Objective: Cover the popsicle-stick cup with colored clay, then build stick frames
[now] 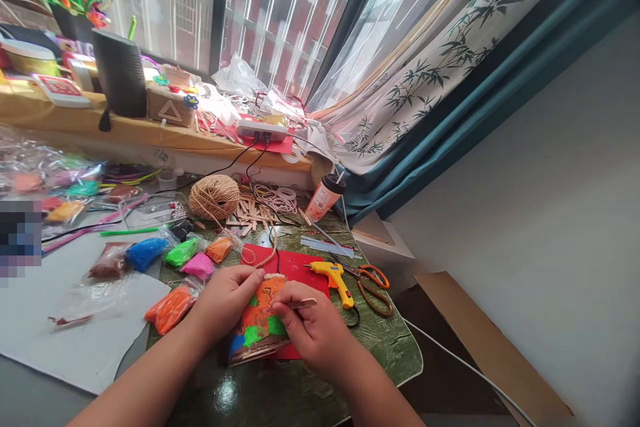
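Note:
My left hand (224,301) grips the left side of a cone-like craft piece covered in orange, green, blue and brown modelling clay (256,313). A pale rim shows at its top, and its brown edge is turned toward me. Between the thumb and fingers of my right hand (320,330) is a small wooden stick (304,303); its far tip is hidden by my fingers near the orange clay. Beneath the piece lies a red sheet (300,267). Left of my left hand sits a bag of orange clay (170,310).
A yellow glue gun (334,277) and orange-handled scissors (375,287) lie to the right. Behind stand a twine ball (215,197), wooden sticks (250,213) and a lidded drink cup (324,199). Bags of blue clay (146,253) and green clay (181,252) lie left, beside white board (65,340).

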Demonstrator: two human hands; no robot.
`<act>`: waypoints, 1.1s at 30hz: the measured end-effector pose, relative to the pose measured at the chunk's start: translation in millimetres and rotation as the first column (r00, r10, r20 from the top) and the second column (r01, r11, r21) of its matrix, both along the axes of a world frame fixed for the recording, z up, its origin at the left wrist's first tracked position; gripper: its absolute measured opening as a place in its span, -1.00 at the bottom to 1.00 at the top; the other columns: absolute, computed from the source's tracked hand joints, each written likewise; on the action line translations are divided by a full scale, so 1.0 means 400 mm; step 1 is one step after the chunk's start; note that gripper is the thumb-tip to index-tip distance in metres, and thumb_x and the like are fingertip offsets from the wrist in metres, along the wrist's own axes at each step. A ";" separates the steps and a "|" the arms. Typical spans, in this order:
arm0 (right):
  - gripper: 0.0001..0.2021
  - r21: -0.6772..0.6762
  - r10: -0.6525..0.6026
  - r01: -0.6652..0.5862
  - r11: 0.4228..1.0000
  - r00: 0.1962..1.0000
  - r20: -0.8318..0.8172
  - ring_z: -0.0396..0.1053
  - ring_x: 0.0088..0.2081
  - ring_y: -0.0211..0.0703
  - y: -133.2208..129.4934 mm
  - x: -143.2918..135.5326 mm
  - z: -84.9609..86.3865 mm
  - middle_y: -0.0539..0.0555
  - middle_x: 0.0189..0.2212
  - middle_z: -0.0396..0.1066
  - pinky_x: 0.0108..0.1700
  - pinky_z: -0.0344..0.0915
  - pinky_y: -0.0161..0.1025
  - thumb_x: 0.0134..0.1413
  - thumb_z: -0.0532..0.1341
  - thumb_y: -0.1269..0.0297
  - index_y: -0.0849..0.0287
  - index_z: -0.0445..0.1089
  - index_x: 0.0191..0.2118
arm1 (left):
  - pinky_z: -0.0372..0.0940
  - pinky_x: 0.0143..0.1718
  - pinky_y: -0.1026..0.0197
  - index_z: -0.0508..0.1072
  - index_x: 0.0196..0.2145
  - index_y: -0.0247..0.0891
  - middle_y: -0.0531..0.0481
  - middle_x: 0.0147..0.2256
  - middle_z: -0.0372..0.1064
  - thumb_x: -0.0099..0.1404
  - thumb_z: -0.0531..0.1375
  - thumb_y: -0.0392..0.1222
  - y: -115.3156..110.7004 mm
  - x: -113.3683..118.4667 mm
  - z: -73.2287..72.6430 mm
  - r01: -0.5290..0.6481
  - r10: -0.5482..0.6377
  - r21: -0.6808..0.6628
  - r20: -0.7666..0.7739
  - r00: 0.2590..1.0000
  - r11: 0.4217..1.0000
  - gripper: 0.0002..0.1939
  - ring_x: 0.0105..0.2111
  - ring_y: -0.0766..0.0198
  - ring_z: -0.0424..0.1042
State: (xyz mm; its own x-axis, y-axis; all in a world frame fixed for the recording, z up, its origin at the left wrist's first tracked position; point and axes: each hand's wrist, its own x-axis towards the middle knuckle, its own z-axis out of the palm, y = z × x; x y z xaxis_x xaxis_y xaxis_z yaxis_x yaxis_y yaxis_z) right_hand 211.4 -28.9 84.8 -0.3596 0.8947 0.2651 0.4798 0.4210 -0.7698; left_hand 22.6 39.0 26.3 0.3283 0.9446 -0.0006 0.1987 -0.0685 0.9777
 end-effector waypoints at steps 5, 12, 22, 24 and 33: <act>-0.76 0.013 -0.037 0.038 0.999 0.998 -0.041 0.39 -0.34 -0.13 -0.004 -0.006 -0.014 0.02 -0.39 0.43 -0.21 0.34 -0.22 0.49 0.13 0.19 0.09 0.38 -0.27 | 0.31 -0.34 0.17 0.56 -0.49 -0.22 -0.02 -0.49 0.47 0.32 0.17 0.32 -0.002 0.000 0.005 -0.004 0.004 -0.011 0.001 1.000 1.000 -0.45 -0.40 0.09 0.40; -0.65 -0.023 -0.027 0.024 0.999 0.990 -0.141 0.35 -0.39 -0.15 -0.006 0.018 -0.026 0.01 -0.41 0.40 -0.29 0.34 -0.24 0.52 0.10 0.00 0.10 0.40 -0.27 | 0.29 -0.37 0.17 0.54 -0.50 -0.23 -0.03 -0.50 0.47 0.29 0.17 0.37 0.002 0.001 0.013 0.021 -0.022 -0.018 -0.013 1.000 1.000 -0.42 -0.43 0.10 0.38; -0.68 0.033 0.080 -0.080 0.996 0.997 0.012 0.37 -0.37 -0.14 0.015 0.025 0.001 0.01 -0.40 0.43 -0.26 0.36 -0.23 0.53 0.09 0.09 0.08 0.38 -0.30 | 0.27 -0.39 0.18 0.50 -0.54 -0.21 -0.02 -0.52 0.44 0.26 0.19 0.40 0.002 0.000 0.013 0.009 -0.009 -0.019 -0.007 1.000 1.000 -0.41 -0.45 0.11 0.36; -0.68 0.057 0.081 -0.083 0.995 0.996 0.021 0.37 -0.36 -0.13 0.011 0.022 -0.003 0.02 -0.40 0.44 -0.26 0.36 -0.23 0.53 0.08 0.11 0.07 0.37 -0.31 | 0.27 -0.39 0.18 0.50 -0.54 -0.21 -0.02 -0.52 0.44 0.26 0.20 0.39 0.001 0.000 0.012 0.002 -0.002 -0.018 -0.007 1.000 1.000 -0.42 -0.44 0.11 0.36; -0.69 0.089 0.019 -0.022 0.996 0.999 0.026 0.44 -0.32 -0.11 0.003 0.003 -0.014 0.06 -0.37 0.51 -0.20 0.41 -0.19 0.52 0.09 0.12 0.07 0.39 -0.29 | 0.21 -0.37 0.17 0.48 -0.54 -0.21 -0.01 -0.52 0.42 0.32 0.13 0.32 -0.003 0.002 0.010 -0.007 0.007 -0.003 -0.041 0.999 1.000 -0.44 -0.43 0.10 0.36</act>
State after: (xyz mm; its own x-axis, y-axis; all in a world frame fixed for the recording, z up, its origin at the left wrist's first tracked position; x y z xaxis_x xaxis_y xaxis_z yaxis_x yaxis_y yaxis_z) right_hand 212.5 -27.8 79.3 -0.3852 0.8603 0.3339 0.4891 0.4972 -0.7166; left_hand 23.4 37.9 30.2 0.3210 0.9469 -0.0171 0.2394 -0.0636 0.9688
